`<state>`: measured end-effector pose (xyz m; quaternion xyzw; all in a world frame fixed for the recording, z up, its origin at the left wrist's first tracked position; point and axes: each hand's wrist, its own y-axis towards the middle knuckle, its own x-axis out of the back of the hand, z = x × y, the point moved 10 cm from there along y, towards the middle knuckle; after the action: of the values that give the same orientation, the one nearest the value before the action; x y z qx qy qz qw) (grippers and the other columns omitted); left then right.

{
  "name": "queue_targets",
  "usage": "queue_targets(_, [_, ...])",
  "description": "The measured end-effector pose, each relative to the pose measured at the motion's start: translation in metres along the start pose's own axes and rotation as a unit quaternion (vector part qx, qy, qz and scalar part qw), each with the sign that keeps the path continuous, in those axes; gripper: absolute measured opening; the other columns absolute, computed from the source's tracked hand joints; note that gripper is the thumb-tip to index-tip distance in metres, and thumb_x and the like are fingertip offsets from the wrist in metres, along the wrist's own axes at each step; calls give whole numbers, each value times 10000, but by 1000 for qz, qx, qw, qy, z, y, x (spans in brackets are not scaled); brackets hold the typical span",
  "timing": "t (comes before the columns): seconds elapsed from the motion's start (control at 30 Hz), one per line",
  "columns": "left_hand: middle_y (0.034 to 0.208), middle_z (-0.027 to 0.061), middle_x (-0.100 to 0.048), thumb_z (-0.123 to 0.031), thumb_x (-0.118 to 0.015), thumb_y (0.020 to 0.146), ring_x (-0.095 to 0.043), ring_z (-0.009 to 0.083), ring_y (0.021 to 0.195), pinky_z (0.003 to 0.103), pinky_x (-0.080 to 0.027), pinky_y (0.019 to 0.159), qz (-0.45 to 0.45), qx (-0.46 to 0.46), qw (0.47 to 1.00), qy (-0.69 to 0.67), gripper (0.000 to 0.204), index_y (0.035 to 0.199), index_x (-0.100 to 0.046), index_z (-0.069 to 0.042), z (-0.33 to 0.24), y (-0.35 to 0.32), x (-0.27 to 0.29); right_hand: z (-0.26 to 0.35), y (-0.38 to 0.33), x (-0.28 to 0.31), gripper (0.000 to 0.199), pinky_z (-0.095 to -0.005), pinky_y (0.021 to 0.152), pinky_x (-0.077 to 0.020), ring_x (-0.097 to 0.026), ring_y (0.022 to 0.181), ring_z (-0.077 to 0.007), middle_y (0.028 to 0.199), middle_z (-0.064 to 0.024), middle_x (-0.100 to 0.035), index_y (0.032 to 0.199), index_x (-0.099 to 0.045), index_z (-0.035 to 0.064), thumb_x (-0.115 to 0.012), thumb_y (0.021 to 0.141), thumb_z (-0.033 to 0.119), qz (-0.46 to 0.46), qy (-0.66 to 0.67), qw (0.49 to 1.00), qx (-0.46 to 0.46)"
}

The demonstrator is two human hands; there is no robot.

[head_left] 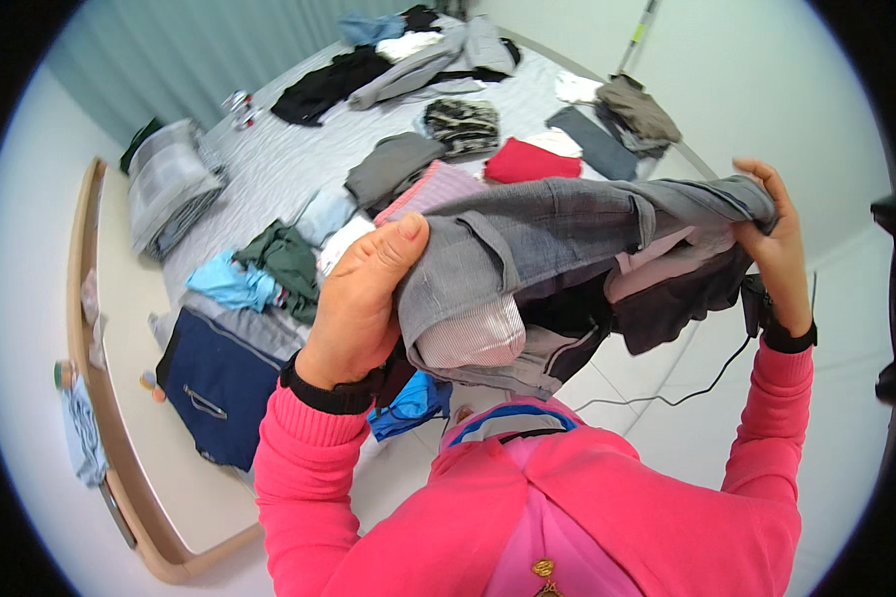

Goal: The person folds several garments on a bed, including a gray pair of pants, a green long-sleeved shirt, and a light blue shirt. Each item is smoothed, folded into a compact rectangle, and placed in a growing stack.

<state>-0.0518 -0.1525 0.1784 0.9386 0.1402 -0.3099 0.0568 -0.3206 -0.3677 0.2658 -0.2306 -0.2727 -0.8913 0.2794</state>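
A pair of grey trousers [558, 224] is stretched by its waistband between my two hands, in front of my chest. Belt loops show along the band, and a striped pocket lining shows inside near the left end. My left hand [363, 298] grips the left end of the waistband, thumb on top. At the other end my right hand [775, 234] is closed round the bunched waistband, fingers behind it. The trouser legs are mostly hidden below and behind the band.
Beyond lies a bed [259, 179] with folded clothes, including a red garment [533, 161], and a loose heap of grey and black clothes [368, 75]. A rolled grey quilt [169, 184] and a navy garment [219, 388] are at the left. A dark cable [667, 401] crosses the floor.
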Motion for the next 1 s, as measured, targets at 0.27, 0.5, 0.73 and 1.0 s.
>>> queue_targets(0.27, [1276,163,-455,-192,-888,514,-493,342,1129,367,-419,933,215,-288,712,603,1004,1352,-355,-46,15,5,-152,-37,-135,208,375,-314,972,-398,-540,1093,-180,1210,-91,-576,1239,-525,7,-380,995,253,-402,297,863,-69])
queue_targets(0.5, [954,142,-535,103,-628,621,-569,308,897,348,-457,797,110,-370,709,590,549,1137,-513,-46,81,71,-196,-32,-224,318,412,-317,984,-390,-534,1103,-187,1214,-97,-576,1265,-509,10,-375,1004,299,-507,151,848,22])
queue_targets(0.73, [887,-5,-627,-89,-523,927,-568,66,804,206,-454,717,169,46,979,102,118,1005,-597,-41,168,118,-224,-157,-220,269,357,-281,877,-445,-557,961,-146,1071,-47,-612,1194,-558,-8,-541,894,185,-296,92,940,-140])
queue_targets(1.0, [1039,43,-621,-76,-509,930,-575,104,912,224,-450,795,188,38,973,129,192,1080,-609,-10,198,112,-304,-266,-268,187,608,-257,856,-436,-558,932,-158,1027,-86,-605,1302,-459,17,-594,709,41,-180,-20,930,-319])
